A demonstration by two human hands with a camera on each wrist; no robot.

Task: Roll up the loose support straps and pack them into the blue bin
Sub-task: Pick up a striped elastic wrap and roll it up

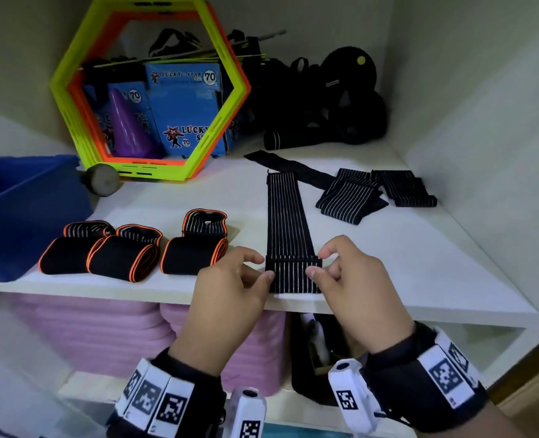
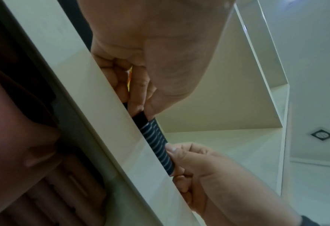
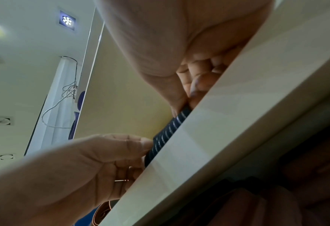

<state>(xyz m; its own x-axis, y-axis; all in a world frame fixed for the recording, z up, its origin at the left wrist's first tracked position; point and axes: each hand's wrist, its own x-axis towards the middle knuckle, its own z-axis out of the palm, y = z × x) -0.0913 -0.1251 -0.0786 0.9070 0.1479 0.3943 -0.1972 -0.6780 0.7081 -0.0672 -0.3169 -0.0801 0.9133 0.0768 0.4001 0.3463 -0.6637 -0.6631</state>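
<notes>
Your left hand (image 1: 230,286) pinches the near-left corner of the striped strap (image 1: 285,222), thumb on top, fingers curled at the edge. Your right hand (image 1: 353,279) pinches the near-right corner the same way. Between them the strap's near end is folded over once into a short flap, right at the front edge of the white shelf (image 1: 420,263); the rest of the strap lies flat, running away from you toward the back. From the left wrist view the fold shows as a dark ribbed band at the shelf lip, w/ your fingers on both ends of it. Whether that fold is one layer or more, I can't tell from these angles.

Just left of your left hand sit the rolled orange-edged straps (image 1: 126,251), five or so, in a loose cluster, some touching. Further left, the blue bin (image 1: 25,210) stands at the shelf's left end, apart from the rolls; its inside isn't visible enough to say what's in it.

To the right & back, two more striped straps (image 1: 375,191) lie loosely folded, overlapping, w/ a plain black strip (image 1: 293,169) trailing from them behind your strap's far end.

At the back: yellow and orange hex frames (image 1: 148,90) standing up, blue boxes (image 1: 186,112) and a purple cone (image 1: 129,124) behind them, a pile of black gear (image 1: 334,99) to the right. Pink foam (image 1: 104,330) sits on the level below.
</notes>
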